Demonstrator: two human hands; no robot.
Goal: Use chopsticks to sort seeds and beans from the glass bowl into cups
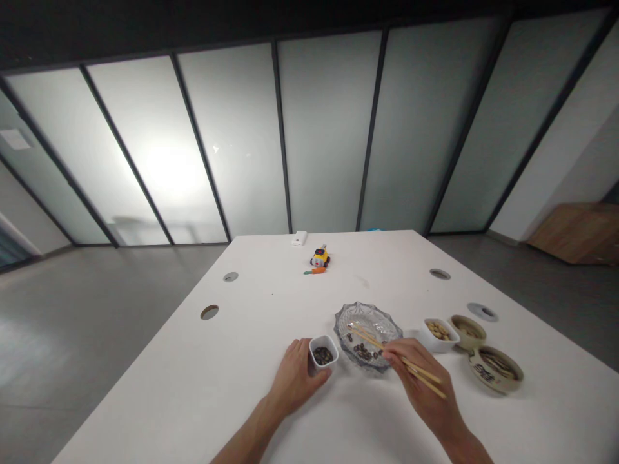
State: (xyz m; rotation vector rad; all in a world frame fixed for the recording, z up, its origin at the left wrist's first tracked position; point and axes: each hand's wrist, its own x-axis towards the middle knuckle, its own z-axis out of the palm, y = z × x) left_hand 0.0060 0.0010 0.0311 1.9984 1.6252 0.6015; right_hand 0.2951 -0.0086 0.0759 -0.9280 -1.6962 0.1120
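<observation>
Chopsticks point(394, 355) in right hand point(425, 386), tips over glass dish point(345, 319), contents indistinct

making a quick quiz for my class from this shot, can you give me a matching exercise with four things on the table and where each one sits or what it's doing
Things:
1. small white cup
2. glass dish
3. chopsticks
4. yellow toy

Places or states:
A. far along the table, near its back edge
B. held in the right hand, tips over dark beans
C. touched by the left hand, dark beans inside
D. between the white cup and the right hand, a few dark beans in it

Pairs: 1-C, 2-D, 3-B, 4-A
</observation>
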